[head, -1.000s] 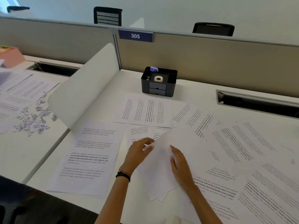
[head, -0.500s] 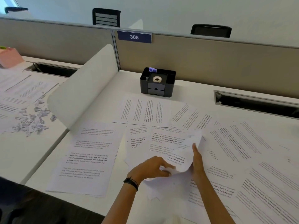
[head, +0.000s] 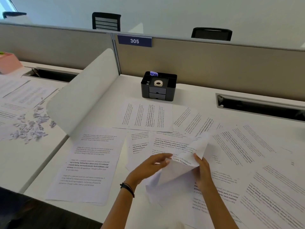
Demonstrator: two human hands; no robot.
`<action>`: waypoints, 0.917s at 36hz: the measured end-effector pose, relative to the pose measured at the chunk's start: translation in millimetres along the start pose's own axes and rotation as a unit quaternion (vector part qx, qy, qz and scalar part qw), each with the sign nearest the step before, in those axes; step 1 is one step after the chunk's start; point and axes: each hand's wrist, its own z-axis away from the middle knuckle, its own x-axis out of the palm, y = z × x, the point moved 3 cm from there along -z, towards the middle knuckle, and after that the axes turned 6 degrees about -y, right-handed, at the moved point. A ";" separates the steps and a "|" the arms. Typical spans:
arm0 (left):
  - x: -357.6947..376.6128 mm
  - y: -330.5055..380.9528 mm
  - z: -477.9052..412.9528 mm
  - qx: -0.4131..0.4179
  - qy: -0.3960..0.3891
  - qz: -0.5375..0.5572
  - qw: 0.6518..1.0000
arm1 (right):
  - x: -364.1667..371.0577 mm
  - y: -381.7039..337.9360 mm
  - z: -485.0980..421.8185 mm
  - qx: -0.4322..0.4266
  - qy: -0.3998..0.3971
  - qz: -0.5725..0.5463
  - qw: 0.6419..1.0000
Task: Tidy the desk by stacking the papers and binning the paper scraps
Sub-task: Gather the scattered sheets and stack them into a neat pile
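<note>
The white desk is carrying most of the job: printed sheets are lying loose and overlapping across it, from the near left edge out to the far right. A curved divider is separating it from the next desk on the left, where the scraps are sitting in a heap, well apart from the hands. No bin is showing.

Near the front edge a small bundle of gathered sheets is lifting off the surface, its top sheet curling over. A black organiser is standing at the back.

The right hand is gripping the bundle's right side, thumb on top and fingers behind. The left hand is lying on its left edge with fingers only half bent; whether it is pinching is unclear.

The stacking step seems to be under way and at an early stage. The next move is probably calling for squaring the bundle, then drawing in a neighbouring sheet without creasing it.
</note>
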 end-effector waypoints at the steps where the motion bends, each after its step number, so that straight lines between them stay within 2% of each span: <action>1: -3.6 -2.3 0.3 -0.005 0.027 -0.002 1.000 | -2.1 -0.6 -0.7 -0.004 0.001 -0.019 1.000; 4: -12.8 -14.9 1.0 -0.028 0.104 -0.004 0.994 | -6.0 -8.8 2.9 -0.013 -0.008 -0.066 0.998; 8: -22.6 -39.7 2.6 -0.059 0.214 -0.087 0.971 | -16.2 -21.6 5.9 -0.019 -0.002 -0.127 0.992; 11: -21.4 -51.4 3.0 -0.108 0.232 -0.163 0.953 | -22.5 -29.6 7.3 -0.018 0.005 -0.122 0.992; 16: -15.6 -59.1 -1.3 -0.142 0.265 -0.240 0.923 | -37.6 -32.5 5.7 0.005 0.033 -0.026 0.999; 22: -11.2 -58.1 -6.2 -0.125 0.298 -0.240 0.915 | -61.0 -36.2 4.0 0.023 0.066 0.091 0.993; 33: -7.5 -55.0 -20.2 -0.132 0.320 -0.262 0.901 | -97.6 -54.5 7.1 -0.021 0.205 0.292 0.934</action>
